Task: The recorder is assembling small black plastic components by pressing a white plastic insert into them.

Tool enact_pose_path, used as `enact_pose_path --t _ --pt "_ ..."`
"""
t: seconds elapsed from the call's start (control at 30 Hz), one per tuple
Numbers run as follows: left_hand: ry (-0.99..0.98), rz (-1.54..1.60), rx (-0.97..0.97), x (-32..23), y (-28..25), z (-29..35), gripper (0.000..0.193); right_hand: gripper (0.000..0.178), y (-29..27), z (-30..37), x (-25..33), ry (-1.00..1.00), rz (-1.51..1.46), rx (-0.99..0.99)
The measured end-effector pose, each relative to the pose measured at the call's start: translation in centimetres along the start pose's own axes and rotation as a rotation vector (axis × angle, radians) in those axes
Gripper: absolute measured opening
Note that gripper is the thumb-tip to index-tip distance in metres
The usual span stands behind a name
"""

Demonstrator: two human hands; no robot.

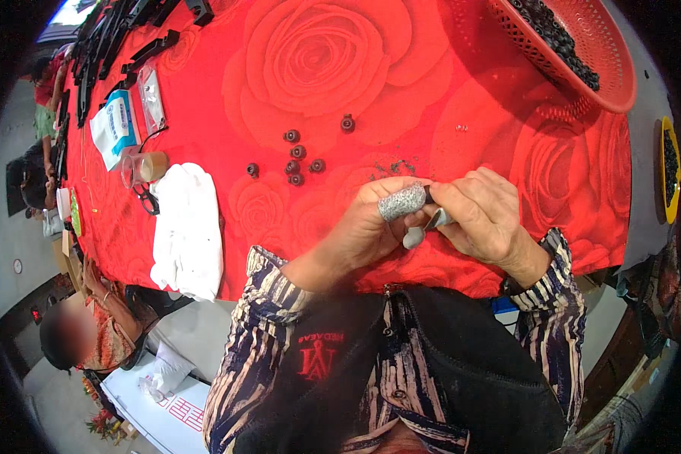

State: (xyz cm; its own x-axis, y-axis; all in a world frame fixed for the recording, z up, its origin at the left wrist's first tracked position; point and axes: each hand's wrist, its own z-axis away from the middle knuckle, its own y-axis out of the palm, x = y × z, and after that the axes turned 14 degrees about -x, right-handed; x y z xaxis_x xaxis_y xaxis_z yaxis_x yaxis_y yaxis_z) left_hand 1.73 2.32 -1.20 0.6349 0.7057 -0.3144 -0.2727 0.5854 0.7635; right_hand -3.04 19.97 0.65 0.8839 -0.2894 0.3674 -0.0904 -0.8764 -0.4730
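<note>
Fingers of the right hand [480, 216] pinch together on a small dark part [429, 194], which sits right at the tip of the speckled grey wrap [401, 202] on a left-hand digit. The left hand [374, 216] curls beneath; whether its fingers clamp the part too, I cannot tell. Both hands are equally near it, meeting over the table's near edge; the part's long axis is too covered to read.

Dark shavings [397, 166] lie just beyond the hands. Small dark round pieces [297, 152] stand grouped toward the left edge, nearer the left hand. Bare red tablecloth [461, 151] gives room toward the far edge and right edge, up to the red basket [620, 76] at the far right corner; a white cloth [189, 234] occupies the near left corner.
</note>
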Motion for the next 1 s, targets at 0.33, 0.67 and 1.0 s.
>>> enact_pose_path --t 0.33,0.67,1.0 --pt "0.118 -0.023 0.017 -0.1 -1.0 -0.3 0.027 0.038 -0.4 0.6 0.0 0.047 -0.042 0.087" --pt "0.234 -0.014 0.012 0.0 -1.0 -0.3 0.025 0.023 -0.3 -0.8 0.8 0.589 -0.226 0.109" --pt "0.247 -0.05 -0.011 0.2 -0.8 0.0 0.023 0.019 -0.4 -0.7 0.8 0.613 -0.228 0.134"
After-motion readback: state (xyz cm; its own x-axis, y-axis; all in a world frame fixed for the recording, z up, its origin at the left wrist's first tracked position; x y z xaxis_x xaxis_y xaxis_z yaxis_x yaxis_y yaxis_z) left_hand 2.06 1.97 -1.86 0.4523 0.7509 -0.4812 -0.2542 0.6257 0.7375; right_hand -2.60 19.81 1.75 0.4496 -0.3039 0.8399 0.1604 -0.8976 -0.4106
